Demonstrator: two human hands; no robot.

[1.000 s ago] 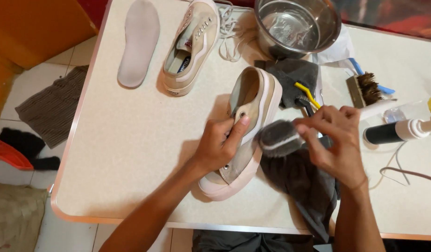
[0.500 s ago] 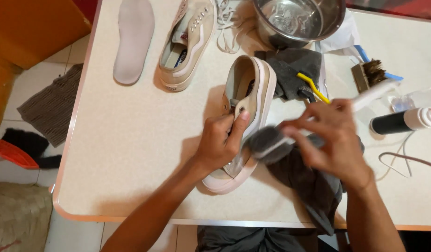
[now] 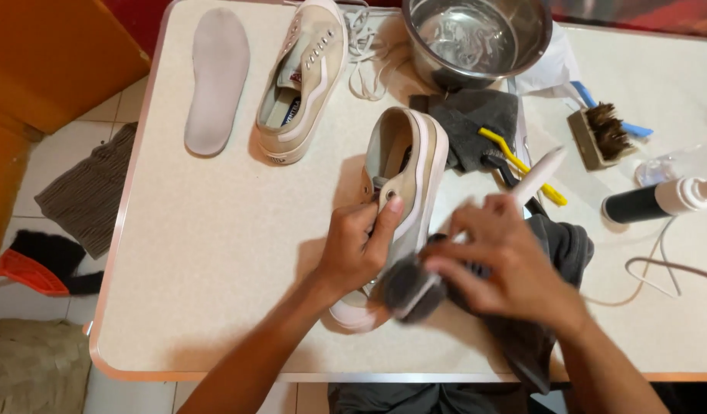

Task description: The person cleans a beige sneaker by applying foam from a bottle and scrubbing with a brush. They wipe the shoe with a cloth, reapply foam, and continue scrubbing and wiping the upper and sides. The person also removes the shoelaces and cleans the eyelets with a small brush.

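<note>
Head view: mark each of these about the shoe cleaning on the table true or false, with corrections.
1. The left hand holds the beige sneaker lying on its side. True.
2. The right hand holds a white-handled brush wrapped in a dark grey cloth. True.
3. The metal bowl stands on the floor. False: it stands on the table, at the far edge.
4. The loose insole lies inside the second sneaker. False: it lies on the table beside it.
5. A wooden brush lies right of the bowl. True.
</note>
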